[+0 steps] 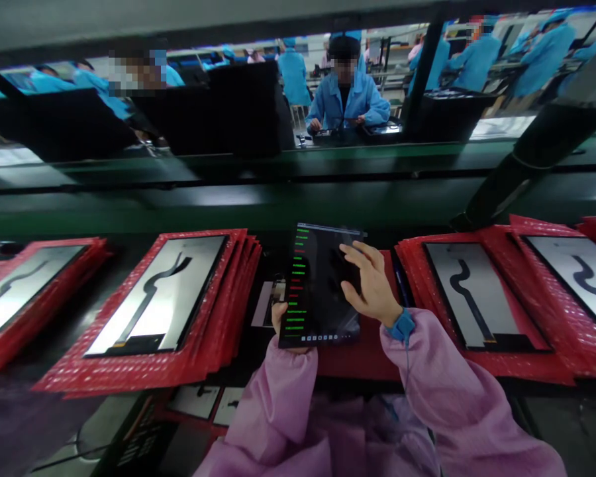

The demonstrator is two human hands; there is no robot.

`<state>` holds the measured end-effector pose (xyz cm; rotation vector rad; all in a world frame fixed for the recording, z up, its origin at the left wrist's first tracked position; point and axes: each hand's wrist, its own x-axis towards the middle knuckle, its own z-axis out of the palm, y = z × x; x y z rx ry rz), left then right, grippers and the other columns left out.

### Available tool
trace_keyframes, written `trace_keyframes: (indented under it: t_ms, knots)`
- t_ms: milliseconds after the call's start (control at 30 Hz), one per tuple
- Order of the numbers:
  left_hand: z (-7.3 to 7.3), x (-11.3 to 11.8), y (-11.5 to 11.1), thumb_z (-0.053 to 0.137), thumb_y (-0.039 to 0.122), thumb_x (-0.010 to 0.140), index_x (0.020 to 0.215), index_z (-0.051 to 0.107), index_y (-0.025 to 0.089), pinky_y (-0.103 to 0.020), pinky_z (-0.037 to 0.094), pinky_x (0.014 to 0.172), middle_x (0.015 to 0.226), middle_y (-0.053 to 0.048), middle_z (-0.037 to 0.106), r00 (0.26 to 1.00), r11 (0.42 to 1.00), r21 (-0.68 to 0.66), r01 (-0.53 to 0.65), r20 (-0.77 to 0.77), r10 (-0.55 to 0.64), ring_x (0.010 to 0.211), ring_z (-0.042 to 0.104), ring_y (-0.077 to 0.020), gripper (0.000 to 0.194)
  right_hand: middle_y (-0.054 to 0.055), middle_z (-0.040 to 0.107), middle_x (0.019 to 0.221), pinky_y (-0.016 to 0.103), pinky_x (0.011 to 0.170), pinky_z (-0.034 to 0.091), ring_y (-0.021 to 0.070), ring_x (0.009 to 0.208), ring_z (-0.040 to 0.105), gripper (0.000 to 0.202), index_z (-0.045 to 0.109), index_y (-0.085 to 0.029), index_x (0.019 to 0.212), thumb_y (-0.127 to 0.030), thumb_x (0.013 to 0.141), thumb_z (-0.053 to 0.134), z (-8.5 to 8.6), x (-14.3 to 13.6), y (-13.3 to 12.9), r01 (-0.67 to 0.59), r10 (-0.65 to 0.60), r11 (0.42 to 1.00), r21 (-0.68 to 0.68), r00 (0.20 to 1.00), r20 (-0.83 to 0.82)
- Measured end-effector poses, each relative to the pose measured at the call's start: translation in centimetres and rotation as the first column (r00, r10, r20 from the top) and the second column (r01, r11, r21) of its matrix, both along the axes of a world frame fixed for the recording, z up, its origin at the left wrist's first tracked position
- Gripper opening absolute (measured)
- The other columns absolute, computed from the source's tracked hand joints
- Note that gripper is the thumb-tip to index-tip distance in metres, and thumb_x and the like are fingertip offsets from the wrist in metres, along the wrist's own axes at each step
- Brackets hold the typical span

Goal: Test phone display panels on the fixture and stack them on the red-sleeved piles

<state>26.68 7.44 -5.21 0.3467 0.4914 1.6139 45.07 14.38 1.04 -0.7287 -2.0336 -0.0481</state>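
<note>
A lit black tablet with green and red text lines down its left side is held up in the middle. My left hand grips it at the lower left edge, thumb at the side and the other fingers hidden beneath. Over the right part of the screen is my right hand, fingers spread, holding nothing; whether a fingertip touches the glass I cannot tell. A blue band circles my right wrist. Below the tablet lies a red mat.
Stacks of screen panels in red bubble wrap stand left, far left, right and far right. A dark tube slants down at the right. Beyond the green ledge, a person in blue sits.
</note>
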Motion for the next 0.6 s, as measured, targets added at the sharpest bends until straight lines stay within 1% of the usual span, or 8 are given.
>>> trace_keyframes:
  t_ms: [100, 167, 267, 333, 400, 467, 533, 600]
  knots:
    - [0.8, 0.3, -0.2, 0.070, 0.042, 0.078, 0.115, 0.073, 0.021, -0.042, 0.053, 0.107, 0.115, -0.005, 0.078, 0.999, 1.000, 0.015, 0.022, 0.024, -0.022, 0.112, 0.071, -0.0286, 0.042, 0.014, 0.060, 0.144, 0.060, 0.117, 0.036, 0.0313, 0.143, 0.043, 0.043, 0.049, -0.018, 0.135, -0.035, 0.096, 0.050, -1.9, -0.3, 0.0, -0.032, 0.037, 0.998, -0.062, 0.996, 0.080]
    - [0.8, 0.3, -0.3, 0.068, 0.040, 0.080, 0.117, 0.072, 0.022, -0.045, 0.051, 0.108, 0.118, -0.006, 0.077, 0.998, 0.999, 0.013, 0.036, 0.041, -0.036, 0.115, 0.070, -0.0291, 0.042, 0.014, 0.059, 0.146, 0.059, 0.120, 0.031, 0.0318, 0.145, 0.041, 0.043, 0.050, -0.018, 0.135, -0.038, 0.097, 0.050, -2.4, -0.4, -0.4, -0.016, 0.027, 0.996, -0.093, 0.993, 0.117]
    - [0.2, 0.3, -0.1, 0.067, 0.039, 0.077, 0.115, 0.073, 0.023, -0.039, 0.056, 0.101, 0.111, -0.005, 0.079, 0.999, 1.000, -0.014, -0.010, 0.038, 0.011, 0.106, 0.073, -0.0250, 0.042, 0.013, 0.059, 0.146, 0.059, 0.120, 0.030, 0.0322, 0.144, 0.042, 0.044, 0.049, -0.019, 0.135, -0.041, 0.097, 0.051, -2.5, -0.4, -0.5, -0.006, 0.019, 0.995, -0.096, 0.992, 0.128]
    - [-0.4, 0.2, 0.1, 0.068, 0.040, 0.076, 0.112, 0.074, 0.024, -0.034, 0.057, 0.097, 0.104, -0.003, 0.080, 0.997, 0.996, -0.037, -0.078, 0.017, 0.078, 0.100, 0.075, -0.0228, 0.039, 0.013, 0.059, 0.146, 0.059, 0.118, 0.032, 0.0318, 0.142, 0.044, 0.044, 0.046, -0.021, 0.137, -0.040, 0.097, 0.051, -2.4, -0.2, -0.3, -0.025, 0.029, 0.997, -0.069, 0.998, 0.061]
    - [-0.9, 0.1, 0.4, 0.070, 0.041, 0.075, 0.109, 0.074, 0.026, -0.033, 0.058, 0.094, 0.100, -0.001, 0.080, 0.995, 0.994, -0.050, -0.100, 0.001, 0.100, 0.096, 0.075, -0.0227, 0.037, 0.012, 0.058, 0.145, 0.059, 0.114, 0.037, 0.0312, 0.139, 0.046, 0.046, 0.042, -0.023, 0.139, -0.039, 0.097, 0.049, -2.5, 0.1, -0.2, -0.016, 0.013, 0.998, -0.058, 0.998, -0.053]
    - [-1.3, -0.2, 0.5, 0.073, 0.042, 0.073, 0.106, 0.074, 0.028, -0.031, 0.059, 0.089, 0.094, 0.000, 0.080, 0.998, 0.996, -0.054, -0.070, 0.001, 0.070, 0.090, 0.076, -0.0223, 0.036, 0.012, 0.059, 0.142, 0.058, 0.111, 0.040, 0.0308, 0.137, 0.046, 0.045, 0.041, -0.024, 0.140, -0.037, 0.098, 0.048, -2.7, 0.3, 0.0, 0.022, -0.035, 0.996, -0.086, 0.987, -0.155]
    - [-1.4, -0.5, 0.5, 0.075, 0.041, 0.071, 0.103, 0.074, 0.026, -0.028, 0.060, 0.083, 0.086, 0.000, 0.078, 1.000, 0.998, -0.055, -0.025, 0.009, 0.026, 0.084, 0.075, -0.0205, 0.035, 0.012, 0.059, 0.139, 0.057, 0.110, 0.041, 0.0299, 0.134, 0.048, 0.042, 0.043, -0.024, 0.140, -0.035, 0.100, 0.046, -3.1, 0.4, 0.2, 0.068, -0.098, 0.988, -0.141, 0.971, -0.220]
    - [-1.3, -0.6, 0.5, 0.074, 0.040, 0.070, 0.103, 0.074, 0.024, -0.027, 0.059, 0.083, 0.087, 0.000, 0.078, 1.000, 0.999, -0.051, -0.002, 0.017, 0.003, 0.085, 0.075, -0.0197, 0.036, 0.013, 0.058, 0.136, 0.057, 0.109, 0.041, 0.0288, 0.130, 0.050, 0.039, 0.045, -0.024, 0.139, -0.034, 0.102, 0.044, -3.6, 0.4, 0.4, 0.120, -0.176, 0.971, -0.207, 0.944, -0.279]
